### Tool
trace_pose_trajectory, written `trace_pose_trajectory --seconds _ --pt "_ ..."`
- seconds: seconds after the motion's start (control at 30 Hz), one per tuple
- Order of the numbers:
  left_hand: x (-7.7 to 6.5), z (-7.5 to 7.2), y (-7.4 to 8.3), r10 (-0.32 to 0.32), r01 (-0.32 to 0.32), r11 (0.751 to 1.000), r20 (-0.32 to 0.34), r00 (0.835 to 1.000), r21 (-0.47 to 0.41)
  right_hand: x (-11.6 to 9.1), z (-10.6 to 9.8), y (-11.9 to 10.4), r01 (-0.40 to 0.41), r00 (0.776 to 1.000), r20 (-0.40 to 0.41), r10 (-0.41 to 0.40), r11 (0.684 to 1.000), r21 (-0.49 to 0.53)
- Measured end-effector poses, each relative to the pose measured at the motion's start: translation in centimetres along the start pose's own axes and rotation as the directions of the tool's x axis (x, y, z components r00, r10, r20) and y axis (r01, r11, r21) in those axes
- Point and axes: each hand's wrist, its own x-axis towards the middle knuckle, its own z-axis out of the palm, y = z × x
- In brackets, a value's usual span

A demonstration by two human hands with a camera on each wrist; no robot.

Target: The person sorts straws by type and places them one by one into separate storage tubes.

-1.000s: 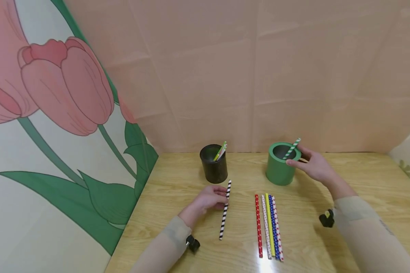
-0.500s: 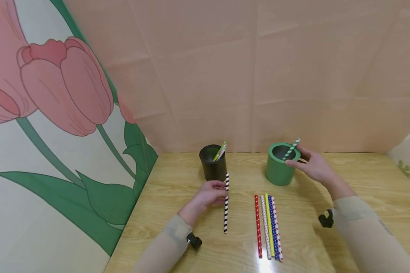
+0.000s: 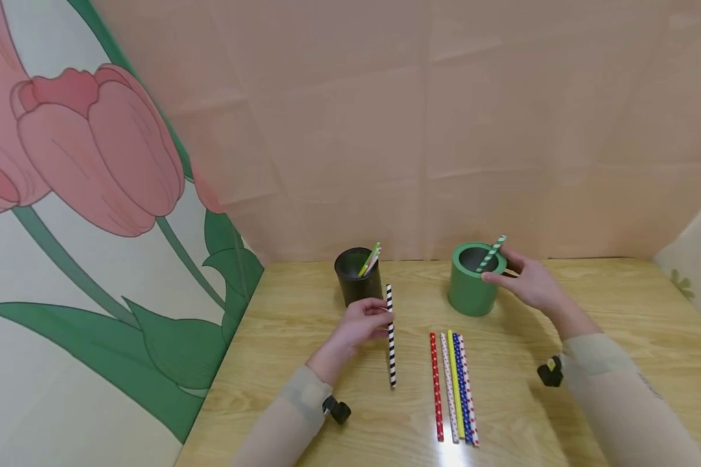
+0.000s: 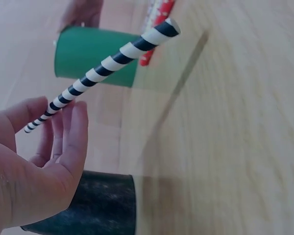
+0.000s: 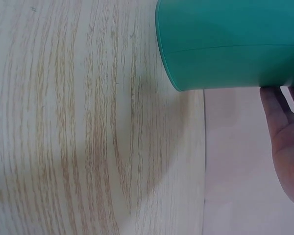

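Note:
My left hand (image 3: 359,324) pinches a black-and-white striped paper straw (image 3: 392,357) between thumb and fingers, above the table in front of the black cup (image 3: 357,282). In the left wrist view this straw (image 4: 120,58) slants, one end toward the camera, its shadow on the wood. The black cup holds a green straw and a pinkish-white one. My right hand (image 3: 528,282) grips the green cup (image 3: 473,295) at its right side, thumb near the front rim and fingers behind. A green-and-white striped straw (image 3: 491,254) leans inside that cup.
On the wooden table (image 3: 304,298) several straws lie side by side: a red dotted one (image 3: 436,389), a yellow one (image 3: 454,383), a blue one (image 3: 463,389) and white spotted ones. A pinkish cloth (image 3: 339,130) hangs behind; a tulip-painted wall (image 3: 93,155) stands left.
My left hand has moved forward toward the black cup, carrying the black-and-white straw, which now tilts slightly the other way. My right hand stays at the green cup. The head view has shifted slightly.

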Motion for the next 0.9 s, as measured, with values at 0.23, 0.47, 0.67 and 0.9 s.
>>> trace_pose_trajectory --seconds 0.23,0.47,0.67,0.9 --pt "0.0 1.5 1.9 0.128 -0.128 0.992 -0.001 0.992 -0.018 0.0 0.1 0.2 0.002 1.000 0.009 -0.003 1.000 0.013" --pt "0.1 3.9 4.1 0.240 -0.241 0.971 -0.029 0.970 0.000 0.1 0.2 0.4 0.001 1.000 0.007 -0.001 1.000 0.016" --pt "0.8 6.5 5.9 0.357 -0.352 0.934 -0.100 0.929 0.060 0.2 0.2 0.3 0.010 1.000 0.003 -0.010 0.999 0.031" --pt "1.7 9.1 8.2 0.483 -0.465 0.875 -0.168 0.859 0.137 0.2 0.1 0.2 0.011 1.000 0.003 -0.011 0.999 0.032"
